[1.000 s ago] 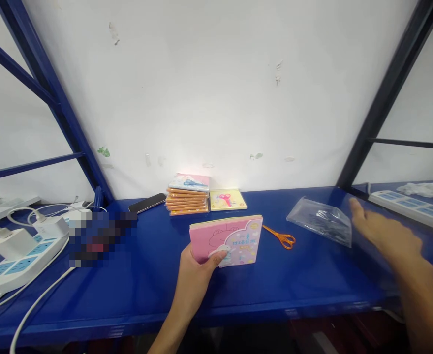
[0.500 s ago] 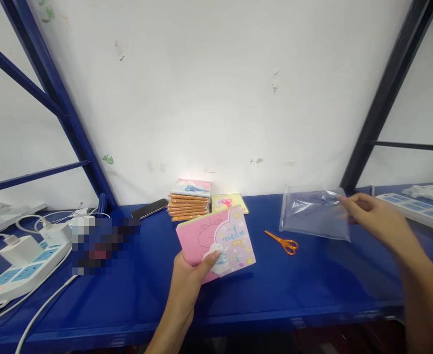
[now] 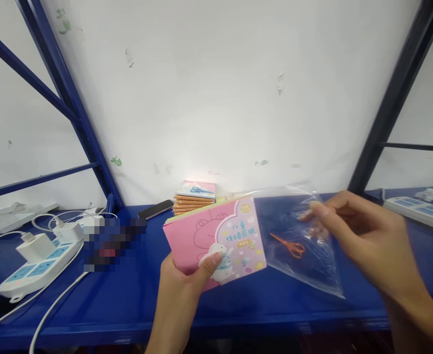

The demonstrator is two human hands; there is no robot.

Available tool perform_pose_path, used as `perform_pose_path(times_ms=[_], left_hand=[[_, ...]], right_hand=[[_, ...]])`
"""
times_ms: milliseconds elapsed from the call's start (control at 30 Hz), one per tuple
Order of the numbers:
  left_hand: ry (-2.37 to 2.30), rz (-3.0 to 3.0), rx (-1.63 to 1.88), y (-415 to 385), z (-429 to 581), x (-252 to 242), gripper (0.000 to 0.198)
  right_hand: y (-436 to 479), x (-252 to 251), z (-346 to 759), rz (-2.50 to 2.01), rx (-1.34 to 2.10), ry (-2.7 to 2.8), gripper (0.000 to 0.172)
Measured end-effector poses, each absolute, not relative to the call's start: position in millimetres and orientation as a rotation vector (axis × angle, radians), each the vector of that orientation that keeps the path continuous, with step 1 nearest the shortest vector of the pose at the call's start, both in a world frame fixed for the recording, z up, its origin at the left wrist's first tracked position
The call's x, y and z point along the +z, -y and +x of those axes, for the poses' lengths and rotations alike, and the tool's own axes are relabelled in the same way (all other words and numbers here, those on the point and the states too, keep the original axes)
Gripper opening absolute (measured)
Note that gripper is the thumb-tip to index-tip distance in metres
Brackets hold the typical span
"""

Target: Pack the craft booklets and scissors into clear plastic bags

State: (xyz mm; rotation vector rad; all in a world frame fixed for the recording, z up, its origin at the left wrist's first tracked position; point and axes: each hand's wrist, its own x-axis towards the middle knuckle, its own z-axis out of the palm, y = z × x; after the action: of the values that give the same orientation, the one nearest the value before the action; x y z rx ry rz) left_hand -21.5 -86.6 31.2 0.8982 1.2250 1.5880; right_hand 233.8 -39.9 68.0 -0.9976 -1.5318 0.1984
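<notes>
My left hand grips a pink and lilac paper pad by its lower left part, thumb across the printed white rabbit. A line drawing of a frog shows on the pad's pink side. Between the fingertips of my right hand is a clear plastic bag, pinched at its upper right. The bag spreads toward the pad and reaches its right edge; whether the pad is inside it I cannot tell. Orange scissors lie on the blue table, seen through the bag.
A stack of packaged booklets stands against the wall, partly hidden by the pad. Left of it lies a black phone. A white power strip with cables occupies the left side; another power strip is at the right.
My right hand has brought the plastic bag left and nearer, over the scissors and up to the pad. The pad in my left hand is slightly closer. The view has shifted a little.
</notes>
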Motion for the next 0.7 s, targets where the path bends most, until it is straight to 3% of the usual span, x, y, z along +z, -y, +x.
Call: perform_pose_path(times_ms=[233,700], left_hand=[[-1.164,0.834,1.702,79,-40,38,0.085],[-1.119,0.741,1.815,71,-49,35,0.075]], right_hand=[[40,72,244,-0.937,0.35,1.423,0.031],[27,62,233,-0.82,0.663,1.468,0.032]])
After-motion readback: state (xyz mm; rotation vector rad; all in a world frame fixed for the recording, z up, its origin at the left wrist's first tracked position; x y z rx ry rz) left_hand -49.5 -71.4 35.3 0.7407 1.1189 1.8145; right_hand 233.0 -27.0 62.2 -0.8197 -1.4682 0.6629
